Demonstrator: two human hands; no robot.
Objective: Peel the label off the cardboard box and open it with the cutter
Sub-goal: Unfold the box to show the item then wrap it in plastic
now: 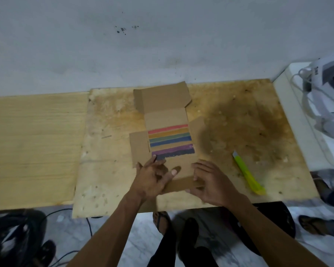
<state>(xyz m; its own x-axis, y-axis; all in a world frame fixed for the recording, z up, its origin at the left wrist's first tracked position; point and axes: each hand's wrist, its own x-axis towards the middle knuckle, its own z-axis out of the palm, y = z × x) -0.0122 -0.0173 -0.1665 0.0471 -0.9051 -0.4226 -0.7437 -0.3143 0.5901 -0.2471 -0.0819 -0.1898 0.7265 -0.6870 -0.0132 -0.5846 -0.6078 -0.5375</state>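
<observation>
On the stained plywood board [112, 170] by the wall, the cardboard box [166, 116] lay opened out flat, its long axis running away from the person toward the wall. Its far flap [162, 99] stood tilted up near the wall, side flaps spread left and right, and bands of red, orange, green, blue and purple were drawn across its middle panel.

Both hands were at the near end of the box. The left hand [152, 180] rested on the near left corner with its fingers loosely spread and mostly straight, the fingertips [174, 172] touching the panel just below the purple band; it did not seem to be gripping anything. The right hand [210, 182] had its fingers curled over the near flap [179, 185], pinching that folded strip at its right end, thumb hidden beneath. The image was a little blurred there, so the exact hold was hard to make out.

Off to the right, well apart from both hands, the yellow-green cutter [248, 173] lay untouched on the board, its long axis diagonal, the blade end pointing up and left toward the box's right flap [198, 128]. A white clothes iron [328, 89] sat on a white surface at the far right.
</observation>
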